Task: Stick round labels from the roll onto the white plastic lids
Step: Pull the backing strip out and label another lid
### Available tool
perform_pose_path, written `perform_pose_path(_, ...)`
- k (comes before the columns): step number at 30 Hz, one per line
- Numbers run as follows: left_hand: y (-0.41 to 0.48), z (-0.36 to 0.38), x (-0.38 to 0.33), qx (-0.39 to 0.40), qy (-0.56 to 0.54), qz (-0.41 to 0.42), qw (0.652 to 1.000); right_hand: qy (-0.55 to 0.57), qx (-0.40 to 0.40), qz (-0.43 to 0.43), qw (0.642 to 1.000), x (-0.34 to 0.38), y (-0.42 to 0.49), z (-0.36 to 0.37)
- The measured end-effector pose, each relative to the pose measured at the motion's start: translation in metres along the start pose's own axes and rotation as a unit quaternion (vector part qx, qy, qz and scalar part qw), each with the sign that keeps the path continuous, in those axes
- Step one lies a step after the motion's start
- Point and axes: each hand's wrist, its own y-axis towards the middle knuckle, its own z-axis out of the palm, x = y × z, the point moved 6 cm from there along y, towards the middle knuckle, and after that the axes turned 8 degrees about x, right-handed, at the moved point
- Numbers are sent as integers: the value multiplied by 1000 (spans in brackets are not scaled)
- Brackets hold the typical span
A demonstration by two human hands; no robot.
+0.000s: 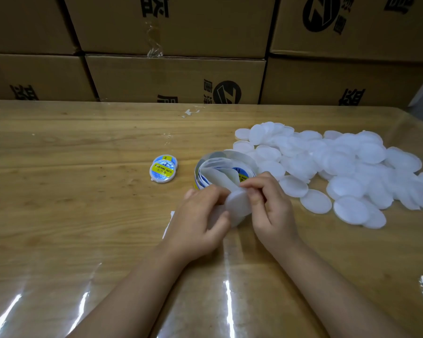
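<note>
My left hand (198, 215) grips a small stack of white plastic lids (237, 203) just above the table. My right hand (269, 203) pinches at the edge of the label roll's strip, right over the top lid. The label roll (220, 169) is a loose coil of white backing paper with blue and yellow round labels, standing just behind my hands. Two labelled lids (163, 169) lie overlapping to the left of the roll. A big heap of bare white lids (340, 167) spreads across the right of the table.
The wooden table (71, 191) is covered with a shiny clear sheet. Stacked cardboard boxes (176, 79) form a wall along the far edge. A few white paper scraps (191, 112) lie near the far edge. A strip of backing paper (169, 223) shows under my left hand.
</note>
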Motion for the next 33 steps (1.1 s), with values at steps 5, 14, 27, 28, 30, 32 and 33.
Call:
perform_pose_path(5, 0, 0, 0, -23, 3, -13, 1000, -21, 47, -21, 998, 7, 1, 5)
perform_pose_path(14, 0, 1, 2, -28, 37, -29, 998, -172, 55, 75, 981, -18, 7, -12)
perform_pose_path(27, -3, -46, 29, -186, 81, -98, 974, -261, 89, 32, 961, -17, 7, -12)
perform_pose_path(28, -3, -46, 27, -194, 78, -95, 973, -258, 92, 29, 961, -15, 7, -12)
perform_pose_path(30, -2, -45, 24, -196, 72, -82, 974, -244, 101, 25, 964, -14, 8, -10)
perform_pose_path(32, 0, -39, 19, -177, 79, -53, 979, -219, 107, 17, 970, -12, 8, -8)
perform_pose_path(33, 1, -35, 17, -164, 83, -38, 982, -208, 108, 12, 972, -12, 8, -7)
